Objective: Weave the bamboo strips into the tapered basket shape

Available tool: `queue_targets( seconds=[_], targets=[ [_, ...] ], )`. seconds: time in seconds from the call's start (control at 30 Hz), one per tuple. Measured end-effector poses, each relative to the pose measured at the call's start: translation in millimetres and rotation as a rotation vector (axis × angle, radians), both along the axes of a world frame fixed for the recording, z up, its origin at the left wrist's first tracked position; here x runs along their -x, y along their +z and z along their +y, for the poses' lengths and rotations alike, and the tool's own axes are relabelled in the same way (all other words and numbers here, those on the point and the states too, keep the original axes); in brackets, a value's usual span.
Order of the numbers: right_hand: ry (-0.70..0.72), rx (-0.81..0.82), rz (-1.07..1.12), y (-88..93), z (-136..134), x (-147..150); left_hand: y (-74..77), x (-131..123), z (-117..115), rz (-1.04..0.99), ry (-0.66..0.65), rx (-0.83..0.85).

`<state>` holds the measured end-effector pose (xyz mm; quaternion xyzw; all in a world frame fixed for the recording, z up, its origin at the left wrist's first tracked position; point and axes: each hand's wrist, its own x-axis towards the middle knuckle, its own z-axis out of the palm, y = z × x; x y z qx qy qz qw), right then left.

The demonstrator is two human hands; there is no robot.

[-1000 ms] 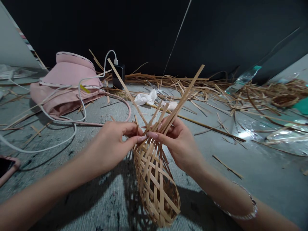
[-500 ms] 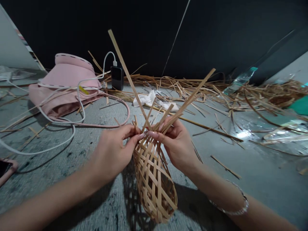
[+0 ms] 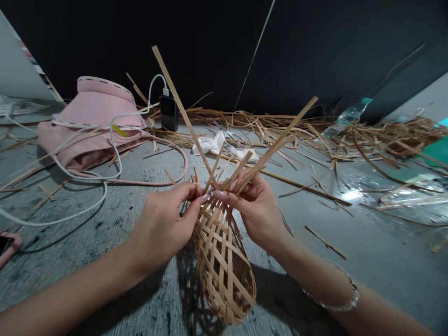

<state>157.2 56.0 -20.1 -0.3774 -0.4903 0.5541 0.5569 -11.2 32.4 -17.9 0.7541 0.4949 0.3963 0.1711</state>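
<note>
A long woven bamboo piece (image 3: 224,266) with an open lattice hangs below both hands, its loose strips fanning out above them. My left hand (image 3: 171,214) pinches strips at the left side of its gathered neck between thumb and index finger. On the right of the neck, my right hand (image 3: 254,205) is closed around the bundled strips, thumb in front. One long strip (image 3: 178,100) leans up to the left, and others (image 3: 287,133) point up to the right. The two thumb tips are close together.
A pink visor hat (image 3: 100,105) and white cable lie at the left, beside a black power bank (image 3: 169,113). Loose strips line the dark wall (image 3: 210,51). A plastic bottle (image 3: 346,119) is at the back right, a phone (image 3: 9,247) at the left edge.
The left thumb and fingers have shifted slightly left and down at the neck, and the long left strip leans slightly farther left. The right hand keeps its hold.
</note>
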Motion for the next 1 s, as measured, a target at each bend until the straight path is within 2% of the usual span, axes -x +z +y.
queue_targets(
  seconds=[0.13,0.37,0.7,0.9,1.0],
  targets=[
    [-0.001,-0.002,-0.026,1.8,0.0,-0.8,2.5,2.4,0.1,-0.009,-0.007,0.029],
    [0.002,-0.007,-0.014,2.8,-0.2,-1.7,13.7,6.7,3.7,0.027,-0.092,0.14],
    [0.01,-0.026,-0.091,5.2,-0.4,-1.4,20.8,10.9,8.6,0.057,-0.196,0.162],
    [0.093,-0.039,-0.138,7.8,2.0,-3.9,20.9,10.0,7.7,0.084,-0.181,0.158],
    [0.139,-0.046,-0.108,7.8,4.2,-6.1,22.9,10.7,7.8,0.054,-0.174,0.213]
  ],
)
